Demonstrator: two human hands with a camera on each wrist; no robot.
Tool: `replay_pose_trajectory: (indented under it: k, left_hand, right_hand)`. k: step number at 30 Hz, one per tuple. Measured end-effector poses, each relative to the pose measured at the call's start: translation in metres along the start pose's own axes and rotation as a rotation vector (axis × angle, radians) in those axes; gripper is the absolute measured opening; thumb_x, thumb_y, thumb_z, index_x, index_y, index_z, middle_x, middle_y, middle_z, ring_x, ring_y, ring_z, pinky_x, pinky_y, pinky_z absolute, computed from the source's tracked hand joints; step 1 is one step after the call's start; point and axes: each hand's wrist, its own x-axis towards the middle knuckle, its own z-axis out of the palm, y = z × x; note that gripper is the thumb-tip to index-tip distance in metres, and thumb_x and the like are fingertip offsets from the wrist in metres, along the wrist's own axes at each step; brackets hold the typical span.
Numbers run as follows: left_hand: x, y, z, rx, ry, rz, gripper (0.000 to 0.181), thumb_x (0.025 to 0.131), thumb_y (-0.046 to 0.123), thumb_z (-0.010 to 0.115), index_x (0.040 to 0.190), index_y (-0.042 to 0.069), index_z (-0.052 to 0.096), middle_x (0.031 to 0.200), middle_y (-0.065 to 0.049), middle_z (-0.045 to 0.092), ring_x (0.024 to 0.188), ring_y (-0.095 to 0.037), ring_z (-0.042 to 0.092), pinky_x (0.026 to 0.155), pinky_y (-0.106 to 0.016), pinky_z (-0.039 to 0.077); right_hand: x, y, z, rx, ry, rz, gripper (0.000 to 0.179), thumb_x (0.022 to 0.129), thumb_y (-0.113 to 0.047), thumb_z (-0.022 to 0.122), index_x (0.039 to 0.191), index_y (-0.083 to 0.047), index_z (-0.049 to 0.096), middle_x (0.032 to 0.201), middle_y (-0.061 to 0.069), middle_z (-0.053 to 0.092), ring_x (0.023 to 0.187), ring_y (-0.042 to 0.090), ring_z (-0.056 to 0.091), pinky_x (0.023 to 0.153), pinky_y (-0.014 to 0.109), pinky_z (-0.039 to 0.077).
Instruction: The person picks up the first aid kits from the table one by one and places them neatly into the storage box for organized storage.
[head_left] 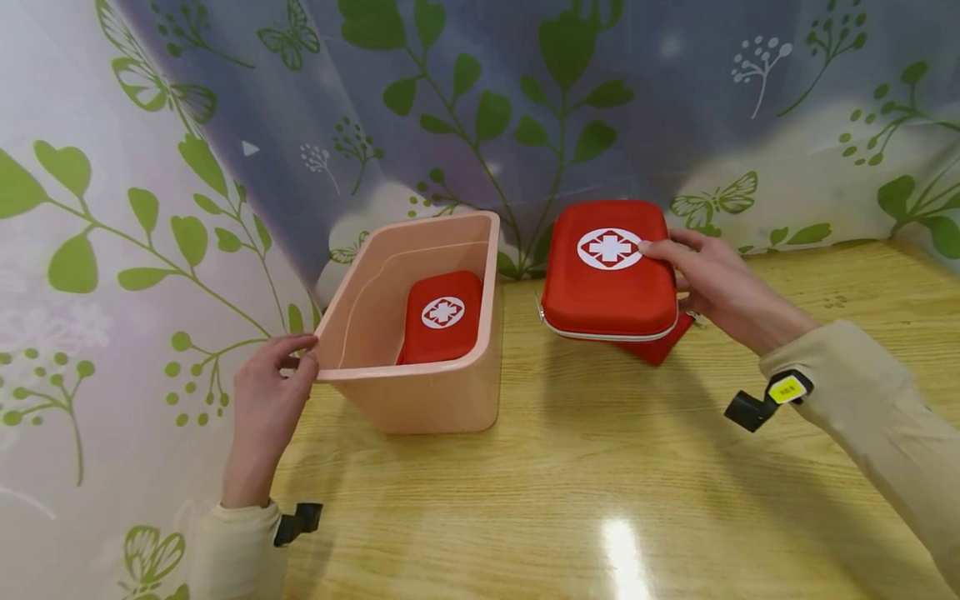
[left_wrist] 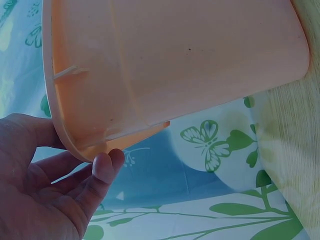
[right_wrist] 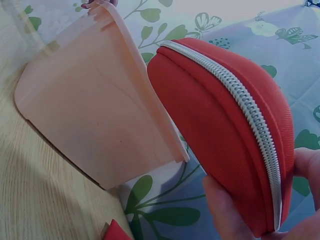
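My right hand (head_left: 712, 279) grips a red zippered first-aid case (head_left: 611, 292) by its right side, thumb on top beside the white cross emblem. The case hangs above the table, right of a pink plastic bin (head_left: 442, 396). In the right wrist view its white zipper (right_wrist: 245, 102) runs round the edge, fingers on both faces. My left hand (head_left: 273, 396) pinches the bin's near left rim corner, and the left wrist view shows thumb and fingers at that rim (left_wrist: 60, 125). Inside the bin lies another red first-aid case (head_left: 444, 321) with the same emblem.
A further red item (head_left: 660, 346) lies on the wooden table (head_left: 570, 492), partly hidden beneath the held case. Behind and to the left hangs a leaf-and-butterfly patterned sheet (head_left: 450, 108). The bin stands close to that sheet.
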Motion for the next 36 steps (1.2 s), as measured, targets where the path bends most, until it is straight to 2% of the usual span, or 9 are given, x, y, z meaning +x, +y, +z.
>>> replay_pose_trajectory:
  k: [10,15,22,27,36]
  left_hand:
    - [0.001,0.0,0.001,0.001,0.014,0.005,0.027,0.094,0.013,0.056,0.114,0.003,0.072,0.116,-0.008,0.068,0.085,-0.019,0.063,0.055,-0.014,0.044]
    - [0.001,-0.001,0.002,0.0,0.012,0.001,0.027,0.094,0.013,0.056,0.114,0.003,0.072,0.116,-0.009,0.068,0.085,-0.02,0.063,0.054,-0.015,0.044]
    - [0.001,-0.001,0.002,0.0,0.017,0.003,0.027,0.094,0.013,0.056,0.114,0.003,0.072,0.116,-0.008,0.068,0.085,-0.02,0.062,0.054,-0.015,0.044]
    - [0.001,-0.001,0.0,0.003,0.011,0.002,0.028,0.095,0.014,0.056,0.114,0.004,0.072,0.117,-0.007,0.067,0.085,-0.018,0.061,0.053,-0.016,0.044]
    - [0.0,-0.001,0.001,0.003,0.01,-0.003,0.028,0.095,0.016,0.056,0.114,0.004,0.072,0.117,-0.008,0.067,0.085,-0.019,0.062,0.054,-0.016,0.044]
  right_hand:
    - [0.001,-0.005,0.004,0.048,0.004,-0.023,0.079,0.093,-0.038,0.066,0.155,-0.013,0.025,0.134,0.008,0.05,0.08,0.016,0.07,0.073,0.034,0.057]
    - [0.002,-0.008,0.007,0.027,0.017,-0.027,0.078,0.092,-0.04,0.067,0.154,-0.013,0.028,0.128,0.007,0.054,0.08,0.015,0.07,0.072,0.033,0.057]
    - [0.005,-0.012,0.01,0.005,0.024,-0.015,0.079,0.092,-0.042,0.066,0.154,-0.012,0.026,0.13,0.008,0.052,0.085,0.015,0.07,0.073,0.034,0.057]
    - [0.007,-0.015,0.011,0.001,0.016,-0.023,0.083,0.093,-0.041,0.065,0.156,-0.011,0.02,0.131,0.007,0.05,0.083,0.014,0.07,0.072,0.031,0.057]
    - [0.011,-0.022,0.018,0.038,0.011,-0.014,0.088,0.092,-0.04,0.066,0.158,-0.013,0.014,0.137,0.009,0.047,0.084,0.015,0.069,0.073,0.031,0.057]
